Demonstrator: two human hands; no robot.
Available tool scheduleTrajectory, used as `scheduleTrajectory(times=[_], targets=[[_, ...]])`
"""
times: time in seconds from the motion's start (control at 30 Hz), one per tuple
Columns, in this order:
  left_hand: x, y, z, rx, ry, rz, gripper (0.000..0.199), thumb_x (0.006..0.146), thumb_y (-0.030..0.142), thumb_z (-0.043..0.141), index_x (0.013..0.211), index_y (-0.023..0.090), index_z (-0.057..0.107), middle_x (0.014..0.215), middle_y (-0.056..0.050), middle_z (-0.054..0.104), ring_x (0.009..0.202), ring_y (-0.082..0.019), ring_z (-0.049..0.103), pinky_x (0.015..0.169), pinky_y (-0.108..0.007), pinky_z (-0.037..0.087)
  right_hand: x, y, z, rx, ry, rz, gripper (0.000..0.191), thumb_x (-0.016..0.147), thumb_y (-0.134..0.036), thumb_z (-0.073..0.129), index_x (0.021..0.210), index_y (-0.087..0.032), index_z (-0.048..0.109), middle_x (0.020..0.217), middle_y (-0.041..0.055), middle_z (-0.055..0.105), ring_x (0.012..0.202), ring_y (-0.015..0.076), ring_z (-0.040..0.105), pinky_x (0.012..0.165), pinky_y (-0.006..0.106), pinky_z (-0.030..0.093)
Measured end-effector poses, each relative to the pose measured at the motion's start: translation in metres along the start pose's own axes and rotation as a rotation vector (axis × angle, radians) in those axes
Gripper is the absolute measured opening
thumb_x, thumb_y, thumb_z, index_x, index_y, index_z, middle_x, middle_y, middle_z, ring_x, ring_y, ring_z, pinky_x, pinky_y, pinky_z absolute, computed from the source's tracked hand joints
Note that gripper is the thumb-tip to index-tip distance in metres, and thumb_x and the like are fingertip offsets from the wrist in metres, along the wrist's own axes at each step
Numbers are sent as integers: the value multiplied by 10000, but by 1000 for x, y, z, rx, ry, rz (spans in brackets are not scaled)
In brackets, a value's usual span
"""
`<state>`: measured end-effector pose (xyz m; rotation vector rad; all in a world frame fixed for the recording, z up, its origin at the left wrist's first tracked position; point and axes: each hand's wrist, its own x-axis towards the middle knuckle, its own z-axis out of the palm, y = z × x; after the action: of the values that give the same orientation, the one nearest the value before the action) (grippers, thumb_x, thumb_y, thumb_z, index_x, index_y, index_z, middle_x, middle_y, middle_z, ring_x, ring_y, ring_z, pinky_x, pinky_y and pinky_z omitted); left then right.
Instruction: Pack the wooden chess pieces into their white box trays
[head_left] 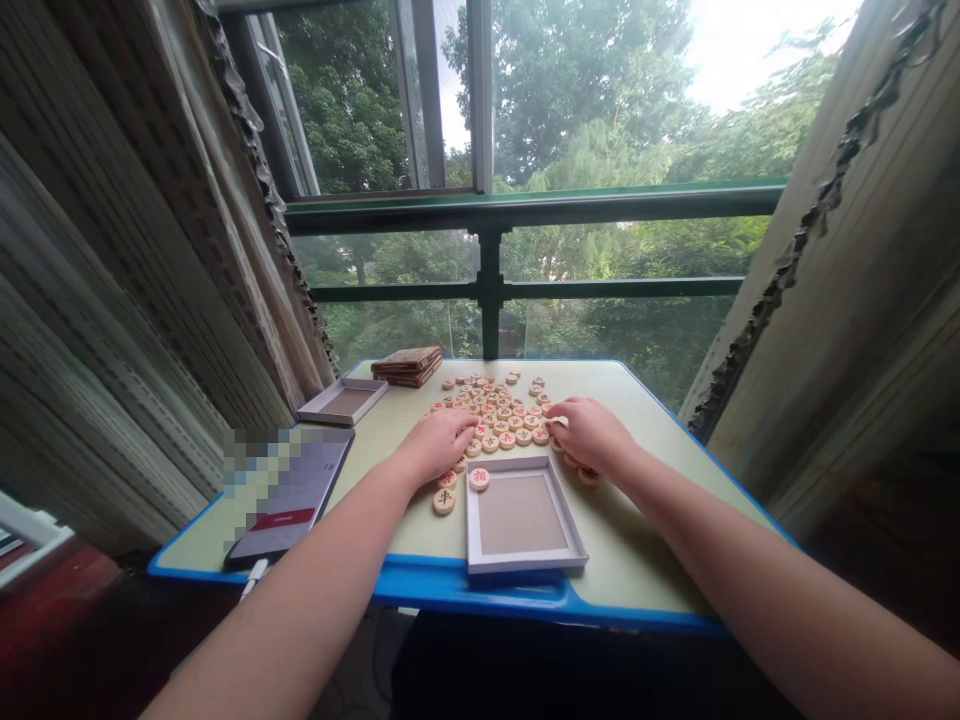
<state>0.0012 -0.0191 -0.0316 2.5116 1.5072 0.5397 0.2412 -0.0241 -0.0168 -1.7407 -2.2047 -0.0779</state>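
Round wooden xiangqi pieces with red or black characters lie in a loose cluster mid-table. At the cluster's left edge, my left hand rests palm down on or against some pieces, its fingers close together; whether it grips one is hidden. My right hand touches pieces at the right edge, fingers bent, their grip unclear. Nearer to me stands a shallow open box. One red-marked piece sits at its upper left corner. A black-marked piece lies left of the box.
A second shallow box stands at the back left beside stacked flat boxes. A tablet with a white cable lies along the table's left side. The pale table has a blue rim; window railing and curtains stand beyond.
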Motion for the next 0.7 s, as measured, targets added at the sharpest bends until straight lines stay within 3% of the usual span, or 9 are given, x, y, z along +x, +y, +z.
scheduleTrajectory(times=[0.13,0.33,0.5,0.7], targets=[[-2,2,-2,-10,14,-5,346,858,285,400,1069,185,654,1200,-65,615,1112,-208,543,1005,-311,367,1,2,-1,115,-93,152,270,783,-183,492,939,-231,708,822,47,706,623,160,625,579,249,429],[-3,2,-4,-32,16,-22,314,847,271,410,1025,194,657,1125,-58,648,1049,-200,573,957,-289,402,6,12,-2,95,-57,202,314,727,-128,518,974,-199,698,971,78,701,844,205,637,634,256,438],[-2,0,-3,-45,18,-17,310,843,268,411,1017,189,655,1117,-57,652,1030,-206,579,934,-302,416,7,18,-2,121,-120,278,304,739,-163,515,983,-199,691,918,74,704,705,172,634,565,246,417],[-2,0,-2,-34,35,1,299,835,253,418,1001,193,659,1096,-53,659,1010,-206,588,932,-313,422,7,16,-4,138,-153,366,343,722,-147,507,1010,-209,683,944,58,700,683,137,634,539,209,395]])
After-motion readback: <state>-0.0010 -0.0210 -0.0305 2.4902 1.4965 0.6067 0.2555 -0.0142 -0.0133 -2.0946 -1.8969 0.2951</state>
